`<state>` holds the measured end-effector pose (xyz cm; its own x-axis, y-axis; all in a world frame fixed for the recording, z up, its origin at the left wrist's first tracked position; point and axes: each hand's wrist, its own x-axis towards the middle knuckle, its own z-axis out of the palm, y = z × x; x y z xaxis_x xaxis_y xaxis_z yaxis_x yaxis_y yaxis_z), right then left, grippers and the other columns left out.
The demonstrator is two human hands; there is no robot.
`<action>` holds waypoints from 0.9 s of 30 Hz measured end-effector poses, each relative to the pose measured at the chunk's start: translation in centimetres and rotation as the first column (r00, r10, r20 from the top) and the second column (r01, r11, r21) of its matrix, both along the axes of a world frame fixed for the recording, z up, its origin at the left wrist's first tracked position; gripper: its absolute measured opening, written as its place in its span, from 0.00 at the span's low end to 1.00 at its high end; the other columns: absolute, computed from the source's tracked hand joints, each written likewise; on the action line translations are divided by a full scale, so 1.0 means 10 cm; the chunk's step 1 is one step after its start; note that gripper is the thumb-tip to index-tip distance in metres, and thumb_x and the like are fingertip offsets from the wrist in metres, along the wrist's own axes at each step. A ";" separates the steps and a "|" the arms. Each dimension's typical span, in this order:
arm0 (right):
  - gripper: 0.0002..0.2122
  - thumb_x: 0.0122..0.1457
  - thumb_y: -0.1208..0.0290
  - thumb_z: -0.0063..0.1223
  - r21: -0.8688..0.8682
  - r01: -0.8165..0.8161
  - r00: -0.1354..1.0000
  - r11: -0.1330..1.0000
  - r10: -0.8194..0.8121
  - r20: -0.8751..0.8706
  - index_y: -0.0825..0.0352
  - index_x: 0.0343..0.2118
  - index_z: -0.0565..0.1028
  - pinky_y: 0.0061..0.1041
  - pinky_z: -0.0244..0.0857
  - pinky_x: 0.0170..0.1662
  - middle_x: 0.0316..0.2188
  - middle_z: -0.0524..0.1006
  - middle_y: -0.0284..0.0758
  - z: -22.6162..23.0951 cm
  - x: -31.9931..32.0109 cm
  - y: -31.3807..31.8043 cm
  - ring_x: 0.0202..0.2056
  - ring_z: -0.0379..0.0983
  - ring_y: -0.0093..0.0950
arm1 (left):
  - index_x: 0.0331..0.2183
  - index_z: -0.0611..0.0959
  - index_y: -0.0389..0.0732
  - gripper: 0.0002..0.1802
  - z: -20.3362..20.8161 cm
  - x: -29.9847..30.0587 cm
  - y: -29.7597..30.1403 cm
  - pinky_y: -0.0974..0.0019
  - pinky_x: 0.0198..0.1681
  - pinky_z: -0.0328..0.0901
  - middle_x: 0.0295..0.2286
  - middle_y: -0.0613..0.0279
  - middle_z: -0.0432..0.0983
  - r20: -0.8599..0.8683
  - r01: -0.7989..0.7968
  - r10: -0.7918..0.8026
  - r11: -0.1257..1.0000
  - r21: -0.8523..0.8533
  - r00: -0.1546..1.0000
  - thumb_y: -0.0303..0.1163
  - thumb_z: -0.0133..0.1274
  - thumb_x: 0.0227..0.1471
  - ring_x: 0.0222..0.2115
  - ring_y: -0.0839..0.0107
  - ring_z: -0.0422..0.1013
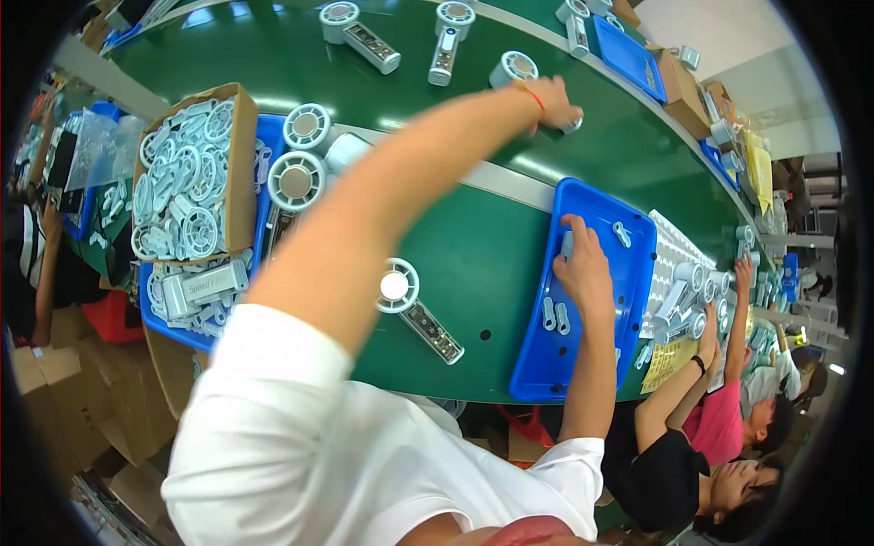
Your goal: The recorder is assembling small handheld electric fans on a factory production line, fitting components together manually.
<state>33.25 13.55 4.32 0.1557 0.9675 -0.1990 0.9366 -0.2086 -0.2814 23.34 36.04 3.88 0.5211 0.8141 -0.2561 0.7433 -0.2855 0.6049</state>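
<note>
My left hand [551, 100] reaches far across the green table and closes over the handle of a pale blue handheld fan [517, 66]. The fan's round head and the tip of its handle show on either side of the hand. My right hand [584, 264] is inside a blue tray [539, 364], its fingers bent round a small light-blue plastic piece [567, 244]. Several similar small pieces [555, 315] lie in the tray. On the table before me rests another fan [423, 318], its handle uncovered to show the circuit inside.
At left, a cardboard box [241, 173] of fan covers stands over a blue bin [146, 282] of loose parts. More fans [364, 38] lie along the far strip beyond a grey rail [510, 182]. Co-workers' hands [708, 337] are at the right, near a white tray [674, 246] and assembled fans.
</note>
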 end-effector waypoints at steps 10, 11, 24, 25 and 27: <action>0.09 0.40 0.84 0.56 0.324 -0.146 0.613 0.935 0.342 -0.712 0.66 0.27 0.76 0.25 0.65 0.37 0.30 0.74 0.34 -0.07 -1.04 -1.32 0.34 0.72 0.31 | 0.39 0.75 0.46 0.18 -0.09 -0.10 -0.06 0.57 0.42 0.64 0.35 0.47 0.74 0.426 -0.295 0.196 0.939 0.179 0.883 0.40 0.42 0.45 0.36 0.52 0.71; 0.10 0.39 0.84 0.57 0.382 -0.184 0.609 0.906 0.410 -0.679 0.65 0.27 0.76 0.26 0.64 0.37 0.30 0.74 0.33 -0.21 -1.16 -1.42 0.34 0.71 0.32 | 0.39 0.75 0.47 0.17 0.16 -0.27 -0.18 0.56 0.42 0.64 0.34 0.45 0.74 0.475 -0.260 0.117 0.933 0.248 0.872 0.37 0.42 0.45 0.37 0.52 0.71; 0.12 0.41 0.84 0.52 0.372 -0.347 0.906 0.861 0.411 -0.106 0.70 0.33 0.73 0.31 0.65 0.32 0.31 0.70 0.39 -0.33 -1.32 -1.75 0.31 0.69 0.36 | 0.45 0.61 0.38 0.30 0.14 -2.56 -3.49 0.70 0.25 0.65 0.27 0.59 0.66 0.739 -0.173 0.639 0.769 -0.615 0.213 0.31 0.57 0.42 0.24 0.71 0.69; 0.12 0.42 0.84 0.52 0.379 -0.320 0.888 0.868 0.414 -0.198 0.69 0.33 0.73 0.29 0.65 0.33 0.31 0.70 0.40 -0.27 -1.29 -1.70 0.31 0.69 0.36 | 0.44 0.61 0.38 0.28 0.00 -2.57 -3.62 0.70 0.25 0.65 0.28 0.59 0.65 0.682 -0.124 0.711 0.702 -0.701 0.173 0.32 0.56 0.43 0.24 0.71 0.68; 0.13 0.43 0.85 0.52 0.316 -0.195 0.820 0.928 0.331 -0.466 0.68 0.34 0.73 0.24 0.65 0.35 0.31 0.73 0.38 -0.12 -1.26 -1.61 0.31 0.71 0.32 | 0.46 0.59 0.40 0.27 -0.09 -2.53 -3.77 0.69 0.26 0.65 0.28 0.59 0.65 0.552 -0.059 0.828 0.559 -0.827 0.094 0.34 0.52 0.47 0.27 0.70 0.69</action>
